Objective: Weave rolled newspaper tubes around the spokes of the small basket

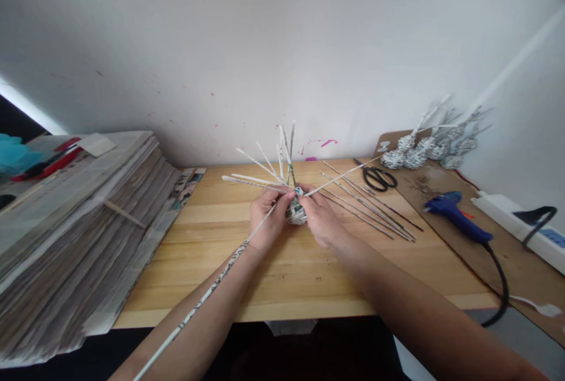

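Between my two hands, over the middle of the wooden table, is a small woven newspaper piece (296, 214) with rolled paper strands fanning up and out of its top. My left hand (270, 216) grips its left side, thumb and fingers pinched near the rim. On the other side my right hand (321, 216) is closed on it, its thumb at the top edge. One long rolled paper strand (212, 288) runs from the piece over my left forearm toward the camera. Another strand (342, 176) slants up to the right. My hands hide part of the weave.
Several loose paper rolls (375, 210) lie right of my hands, beside black scissors (378, 178). Woven paper pieces (415, 157) stand at the back right. A blue glue gun (459, 216) and a white power strip (525, 228) are at right. A tall newspaper stack (88, 239) fills the left.
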